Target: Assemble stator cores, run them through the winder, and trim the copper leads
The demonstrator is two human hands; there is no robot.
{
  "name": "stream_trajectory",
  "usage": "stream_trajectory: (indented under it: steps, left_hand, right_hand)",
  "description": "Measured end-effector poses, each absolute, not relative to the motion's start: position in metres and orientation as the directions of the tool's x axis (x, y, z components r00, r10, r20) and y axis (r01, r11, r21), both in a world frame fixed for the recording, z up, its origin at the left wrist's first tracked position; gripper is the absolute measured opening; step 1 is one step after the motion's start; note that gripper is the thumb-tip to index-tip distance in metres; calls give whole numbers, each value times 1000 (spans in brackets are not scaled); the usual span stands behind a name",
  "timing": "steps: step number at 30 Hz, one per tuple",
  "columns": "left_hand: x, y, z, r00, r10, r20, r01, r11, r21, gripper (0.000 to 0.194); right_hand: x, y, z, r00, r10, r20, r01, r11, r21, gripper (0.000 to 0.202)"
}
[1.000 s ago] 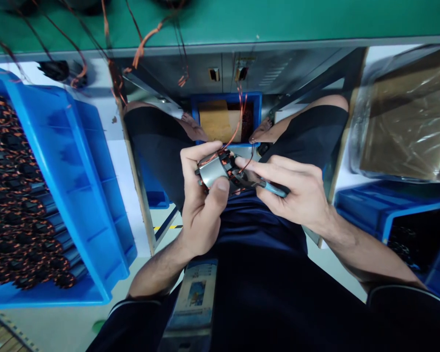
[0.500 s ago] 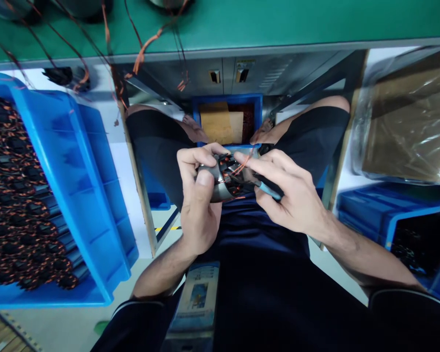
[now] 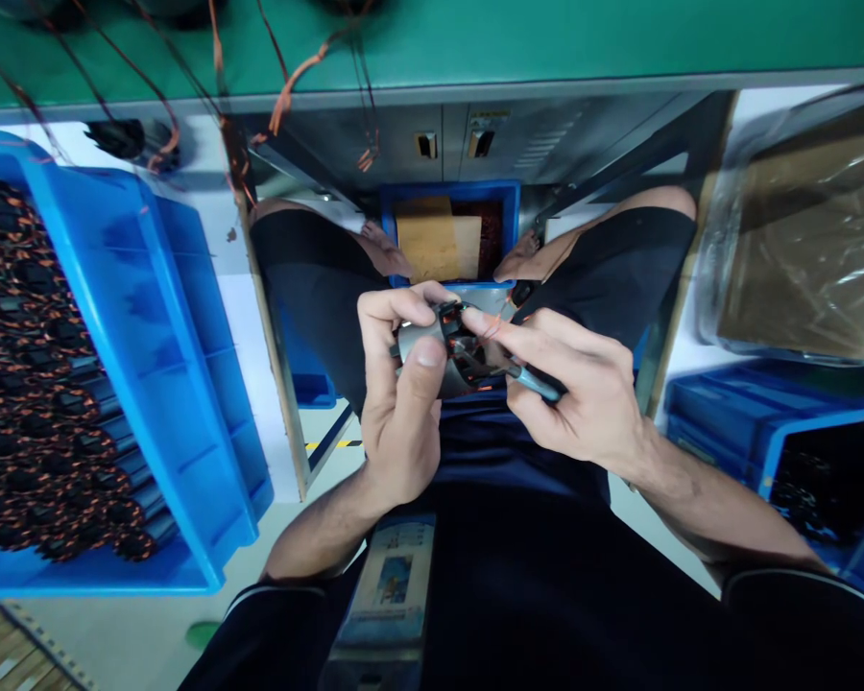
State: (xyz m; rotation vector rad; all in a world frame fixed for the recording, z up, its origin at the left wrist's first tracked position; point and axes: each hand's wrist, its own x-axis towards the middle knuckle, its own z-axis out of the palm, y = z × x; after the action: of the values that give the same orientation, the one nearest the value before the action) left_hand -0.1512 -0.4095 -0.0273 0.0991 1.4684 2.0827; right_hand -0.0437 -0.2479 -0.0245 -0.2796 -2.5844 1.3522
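Above my lap, my left hand (image 3: 401,403) is wrapped round a motor stator (image 3: 426,338), a grey metal cylinder with black insulation and copper windings at its right end. My right hand (image 3: 583,389) grips a small tool with blue handles (image 3: 538,382), which looks like pliers or cutters. Its jaws are at the open end of the stator, partly hidden by fingers and shadow. Loose copper wires (image 3: 495,324) stick out beside my right index finger, which touches the stator's edge.
A blue bin (image 3: 208,537) on the left holds many wound stators (image 3: 36,384). Wires hang from the green bench (image 3: 547,43) ahead. At the right are a plastic-wrapped carton (image 3: 806,230) and a blue crate (image 3: 720,413). Another blue box (image 3: 515,216) lies between my feet.
Both hands, with the stator and the tool, have shifted slightly right in view. The stator has turned a little and the tool's jaws sit against its end.
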Motion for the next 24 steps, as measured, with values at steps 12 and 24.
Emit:
stream_trajectory:
  steps: [12,24]
  left_hand:
    - [-167,-418,-50,-724,492,-483,-641,-223,734,32]
    - [-225,-641,6,-998,61,14,40,449,892,56]
  right_hand:
    - [-63,-242,-70,-937,346,-41,197,428,-882,45]
    - [-52,-241,-116,-952,208,-222,302,559,-772,54]
